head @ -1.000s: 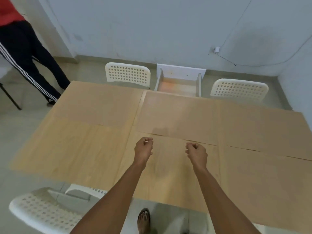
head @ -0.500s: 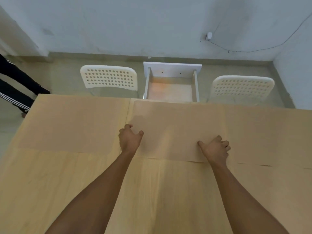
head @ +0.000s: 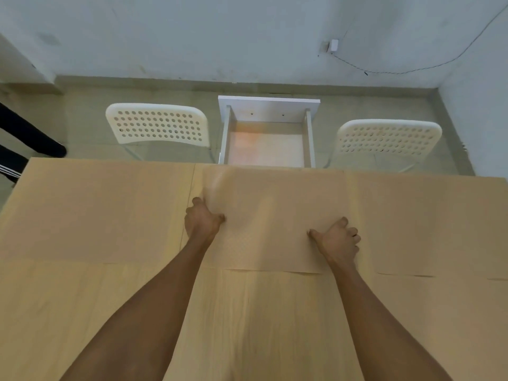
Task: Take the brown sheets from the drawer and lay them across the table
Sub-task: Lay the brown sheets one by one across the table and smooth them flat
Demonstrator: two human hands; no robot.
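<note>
Left hand: our left hand (head: 203,220) lies knuckles-up on the left edge of the middle brown sheet (head: 270,215), fingers curled under; we cannot tell whether it pinches the paper or only presses it.
Right hand: our right hand (head: 338,241) rests on the same sheet's right part, thumb stretched inward, fingers bent; a grip is not clear here either.
Sheets: brown sheets cover the far half of the table (head: 82,312), a left sheet (head: 104,210) and a right sheet (head: 423,221) flanking the middle one.
Drawer: the white drawer (head: 268,127) stands pulled out beyond the far table edge.
Chairs: two white perforated chairs (head: 156,125) flank the drawer.
</note>
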